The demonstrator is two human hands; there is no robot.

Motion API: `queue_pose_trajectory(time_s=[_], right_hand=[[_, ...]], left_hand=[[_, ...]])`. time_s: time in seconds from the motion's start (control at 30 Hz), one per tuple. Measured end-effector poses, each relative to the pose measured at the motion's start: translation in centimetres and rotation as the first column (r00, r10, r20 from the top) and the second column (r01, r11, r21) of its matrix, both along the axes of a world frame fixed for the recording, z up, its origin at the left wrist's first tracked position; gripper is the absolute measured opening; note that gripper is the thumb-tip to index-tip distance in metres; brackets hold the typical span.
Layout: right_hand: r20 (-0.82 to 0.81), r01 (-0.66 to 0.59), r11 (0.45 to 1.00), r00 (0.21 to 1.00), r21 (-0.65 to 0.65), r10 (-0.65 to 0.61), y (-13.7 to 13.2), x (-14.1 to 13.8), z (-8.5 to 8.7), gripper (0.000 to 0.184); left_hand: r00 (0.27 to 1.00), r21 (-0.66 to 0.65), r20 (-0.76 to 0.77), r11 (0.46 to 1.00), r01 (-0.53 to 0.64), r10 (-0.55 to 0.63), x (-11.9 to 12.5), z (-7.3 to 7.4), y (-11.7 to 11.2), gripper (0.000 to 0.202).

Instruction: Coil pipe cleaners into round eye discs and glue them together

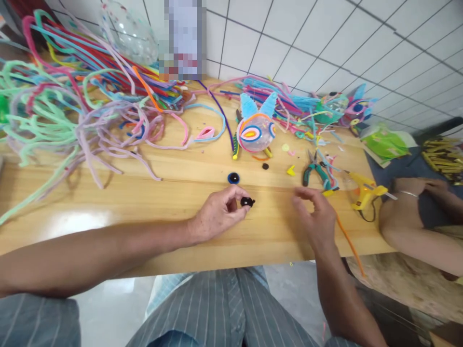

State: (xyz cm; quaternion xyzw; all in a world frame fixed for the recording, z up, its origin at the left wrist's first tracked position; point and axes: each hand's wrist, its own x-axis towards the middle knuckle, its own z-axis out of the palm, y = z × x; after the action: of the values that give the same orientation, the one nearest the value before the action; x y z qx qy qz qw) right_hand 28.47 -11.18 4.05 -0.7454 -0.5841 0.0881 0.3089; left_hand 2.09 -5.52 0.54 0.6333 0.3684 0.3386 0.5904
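Note:
My left hand (219,214) pinches a small black piece (247,202) between thumb and fingertips. The piece looks rounded, with a small nub sticking out to the right. Just beyond that hand a black-and-blue craft eye (234,178) with a white dot lies on the table. My right hand (318,212) hovers above the wood further right, slightly blurred, thumb and fingers apart with nothing visible between them. Close beyond it rest green-handled pliers (315,172). A clear ball figure (257,132) with blue pipe-cleaner ears and ringed eyes stands behind the craft eye.
Heaps of pipe cleaners (83,115) cover the left of the wooden table (173,193), with more at the back. A yellow glue gun (365,190) lies at right, beside another person's arm (401,217). Small scraps and a black disc (265,166) are scattered mid-table. A tiled wall (289,43) stands behind.

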Motion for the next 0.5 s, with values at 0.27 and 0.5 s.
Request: queue_pose_trajectory(time_s=[0.27, 0.5], right_hand=[[-0.402, -0.188, 0.973, 0.908, -0.136, 0.119, -1.1, -8.0, -0.7, 0.018], [-0.555, -0.210, 0.959, 0.829, -0.192, 0.070, 0.4, -8.0, -0.5, 0.016]], left_hand=[[0.999, 0.014, 0.037, 1.000, -0.002, 0.001, 0.0, 0.5, 0.1, 0.018], [0.997, 0.044, 0.055, 0.997, 0.059, -0.062, 0.0, 0.2, 0.2, 0.018]])
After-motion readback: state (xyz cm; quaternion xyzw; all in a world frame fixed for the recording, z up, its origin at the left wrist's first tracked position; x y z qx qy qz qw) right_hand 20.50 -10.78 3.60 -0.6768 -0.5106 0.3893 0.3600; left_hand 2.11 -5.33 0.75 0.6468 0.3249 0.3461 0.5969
